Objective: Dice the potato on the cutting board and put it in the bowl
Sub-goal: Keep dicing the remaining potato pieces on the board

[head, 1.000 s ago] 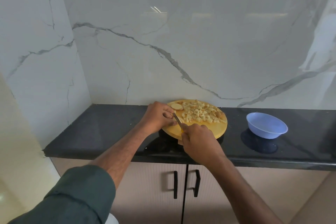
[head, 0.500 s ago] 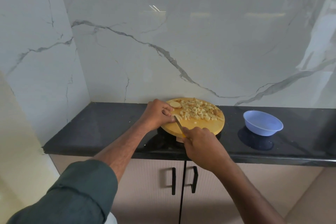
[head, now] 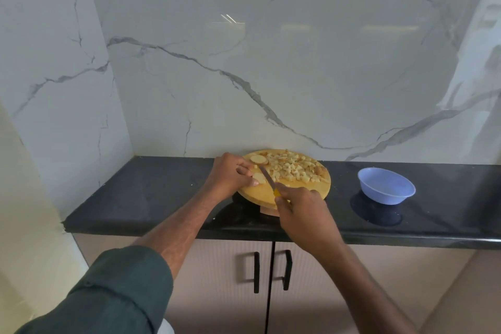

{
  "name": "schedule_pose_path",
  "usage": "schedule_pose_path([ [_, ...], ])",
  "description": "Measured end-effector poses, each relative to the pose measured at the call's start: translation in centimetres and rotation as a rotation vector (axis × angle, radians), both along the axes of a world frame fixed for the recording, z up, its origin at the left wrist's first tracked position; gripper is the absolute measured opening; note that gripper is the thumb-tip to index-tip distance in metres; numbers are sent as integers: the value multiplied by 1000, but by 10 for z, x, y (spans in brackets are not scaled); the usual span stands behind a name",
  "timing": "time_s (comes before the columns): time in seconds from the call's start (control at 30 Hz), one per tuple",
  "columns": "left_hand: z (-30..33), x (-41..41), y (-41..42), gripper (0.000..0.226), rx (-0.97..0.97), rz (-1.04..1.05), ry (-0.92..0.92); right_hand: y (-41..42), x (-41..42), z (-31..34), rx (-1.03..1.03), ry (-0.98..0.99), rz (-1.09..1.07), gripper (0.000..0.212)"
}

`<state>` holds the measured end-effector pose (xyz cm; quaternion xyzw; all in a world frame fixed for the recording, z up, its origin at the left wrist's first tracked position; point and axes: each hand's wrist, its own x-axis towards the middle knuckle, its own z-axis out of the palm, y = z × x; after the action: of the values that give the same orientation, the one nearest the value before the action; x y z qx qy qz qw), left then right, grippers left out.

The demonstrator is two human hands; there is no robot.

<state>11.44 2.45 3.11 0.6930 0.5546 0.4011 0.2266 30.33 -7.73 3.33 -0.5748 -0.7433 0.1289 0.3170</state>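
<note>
A round wooden cutting board (head: 260, 192) lies on the black counter. A heap of diced potato (head: 294, 169) covers its far right part, and one round potato slice (head: 259, 159) lies at its far left. My left hand (head: 230, 175) pinches a small potato piece (head: 259, 178) against the board's left side. My right hand (head: 303, 214) grips a yellow-handled knife (head: 268, 180), whose blade points away from me right beside that piece. A light blue bowl (head: 386, 188) stands on the counter to the right of the board, with nothing visible in it.
The black counter (head: 151, 192) ends at a marble wall (head: 244, 76) behind and on the left. Below the counter's front edge are two cabinet doors with black handles (head: 271, 271).
The view has shifted slightly. The knife blade has moved a little along the potato piece under my left fingers; both hands stay at the board's left side.
</note>
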Motion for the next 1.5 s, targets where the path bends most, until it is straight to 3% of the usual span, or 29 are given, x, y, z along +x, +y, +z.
schedule_pose_path([
  [1.0,-4,1,8,19,13,6,-57,25,-24,4,-73,-260,72,40],
  [1.5,-1,5,1,15,78,-8,31,-7,3,1,-82,-224,99,41],
])
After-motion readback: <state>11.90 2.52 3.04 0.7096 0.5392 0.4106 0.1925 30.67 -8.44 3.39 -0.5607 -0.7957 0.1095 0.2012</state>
